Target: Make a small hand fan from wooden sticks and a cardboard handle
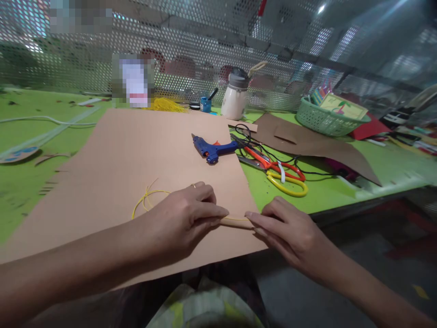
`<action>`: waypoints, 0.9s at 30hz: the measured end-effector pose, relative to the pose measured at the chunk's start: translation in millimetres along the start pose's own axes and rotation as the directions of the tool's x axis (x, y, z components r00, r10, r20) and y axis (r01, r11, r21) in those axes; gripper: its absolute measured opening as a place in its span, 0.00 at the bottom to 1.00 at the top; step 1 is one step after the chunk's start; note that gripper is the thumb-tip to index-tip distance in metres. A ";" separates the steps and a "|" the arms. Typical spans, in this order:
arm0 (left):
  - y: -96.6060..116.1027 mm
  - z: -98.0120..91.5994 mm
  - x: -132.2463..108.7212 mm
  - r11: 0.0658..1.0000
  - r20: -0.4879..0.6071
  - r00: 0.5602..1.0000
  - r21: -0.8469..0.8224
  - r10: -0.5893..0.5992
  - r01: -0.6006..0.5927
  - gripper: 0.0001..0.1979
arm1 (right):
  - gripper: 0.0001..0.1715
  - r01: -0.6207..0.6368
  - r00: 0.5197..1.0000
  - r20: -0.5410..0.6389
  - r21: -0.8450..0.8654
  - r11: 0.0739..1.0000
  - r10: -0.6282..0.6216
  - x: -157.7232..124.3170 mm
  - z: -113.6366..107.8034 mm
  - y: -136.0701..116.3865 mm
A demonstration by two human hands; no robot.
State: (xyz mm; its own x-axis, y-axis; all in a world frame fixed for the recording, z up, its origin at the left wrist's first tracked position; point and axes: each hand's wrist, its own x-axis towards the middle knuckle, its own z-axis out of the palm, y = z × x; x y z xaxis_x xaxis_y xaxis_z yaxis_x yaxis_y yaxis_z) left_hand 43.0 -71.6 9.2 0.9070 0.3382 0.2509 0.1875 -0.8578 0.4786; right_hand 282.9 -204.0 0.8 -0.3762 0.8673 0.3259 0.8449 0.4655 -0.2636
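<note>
A narrow tan strip, which looks rolled or folded, lies over the brown sheet near its front right edge. My left hand pinches its left part between thumb and fingers. At the strip's right end, my right hand closes on it with thumb and fingertips. A thin yellow cord loops on the sheet left of my left hand, and a yellow line runs along the strip's top between the hands. My palms hide the rest of the strip.
Beyond my hands lie a blue glue gun and scissors with red and yellow handles, among black cables. Farther back stand a white bottle, a small blue jar and a green basket. The table's edge runs at right.
</note>
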 end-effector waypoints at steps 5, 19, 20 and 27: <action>4.9 -0.1 -1.2 1.000 -0.015 1.000 0.009 -0.003 0.003 0.14 | 0.18 -0.013 0.999 -0.051 0.000 1.000 0.013 -3.7 3.9 -1.8; 10.9 3.0 -7.0 0.997 -0.042 0.998 0.060 0.053 -0.051 0.14 | 0.17 0.005 0.985 -0.171 -0.082 0.997 -0.019 -7.9 12.4 -9.5; 11.0 2.3 -7.3 0.998 -0.033 0.998 0.036 0.044 -0.043 0.14 | 0.17 0.008 0.983 -0.182 -0.083 0.997 -0.023 -8.2 13.1 -9.9; 7.1 4.2 -8.6 0.998 -0.069 0.998 -0.058 -0.003 -0.001 0.12 | 0.19 0.026 0.969 -0.243 -0.055 0.998 -0.038 -12.2 19.3 -10.7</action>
State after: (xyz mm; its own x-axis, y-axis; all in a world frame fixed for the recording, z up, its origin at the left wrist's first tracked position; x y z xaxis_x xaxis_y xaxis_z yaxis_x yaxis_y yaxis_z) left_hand 38.0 -82.2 6.9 0.8782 0.3671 0.3067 0.1649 -0.8342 0.5262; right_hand 271.1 -216.2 -17.9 -0.3048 0.7803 0.5462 0.8547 0.4771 -0.2046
